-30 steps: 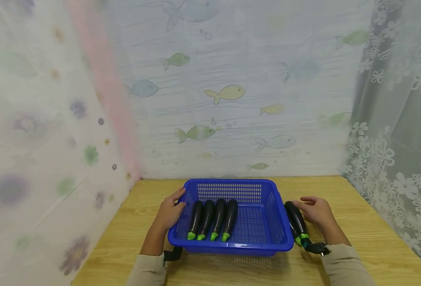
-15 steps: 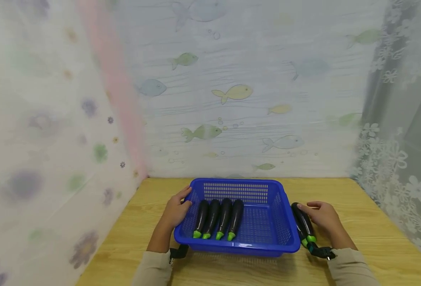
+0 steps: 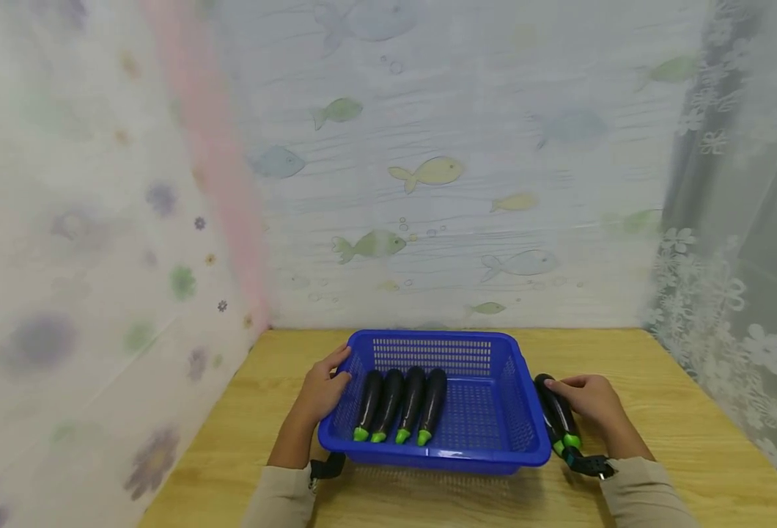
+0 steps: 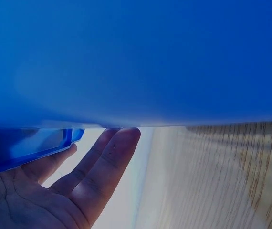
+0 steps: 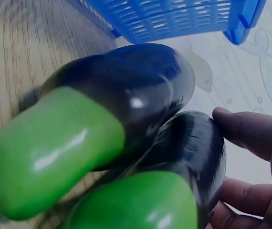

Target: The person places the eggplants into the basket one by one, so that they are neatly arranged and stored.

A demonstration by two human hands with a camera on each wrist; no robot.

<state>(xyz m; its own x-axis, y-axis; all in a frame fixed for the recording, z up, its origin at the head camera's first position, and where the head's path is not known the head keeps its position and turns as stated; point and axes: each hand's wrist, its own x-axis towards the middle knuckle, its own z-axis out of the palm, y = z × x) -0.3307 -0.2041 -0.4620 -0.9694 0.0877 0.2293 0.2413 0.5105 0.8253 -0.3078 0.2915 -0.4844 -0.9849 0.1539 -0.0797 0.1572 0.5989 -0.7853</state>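
A blue plastic basket (image 3: 441, 454) stands on the wooden table, with several dark eggplants (image 3: 400, 403) lying side by side in its left half, green stem ends toward me. My left hand (image 3: 321, 390) rests at the basket's left rim. In the left wrist view its fingers (image 4: 108, 171) are fairly straight and touch the blue edge. Right of the basket lie two more eggplants, close together. My right hand (image 3: 593, 403) pinches the outer eggplant (image 5: 188, 143) near its dark end, thumb on top and fingers along its right side. The inner eggplant (image 5: 121, 90) lies between it and the basket.
The table (image 3: 256, 411) runs back to a curtain (image 3: 428, 279) printed with fish. A flowered sheet (image 3: 98, 293) hangs at the left and a sheer lace curtain (image 3: 725, 293) at the right. Black straps circle both wrists.
The right hand has closed in on the outer eggplant, its thumb and fingers now at its dark end. The left hand stays at the basket rim. The head view has shifted slightly.
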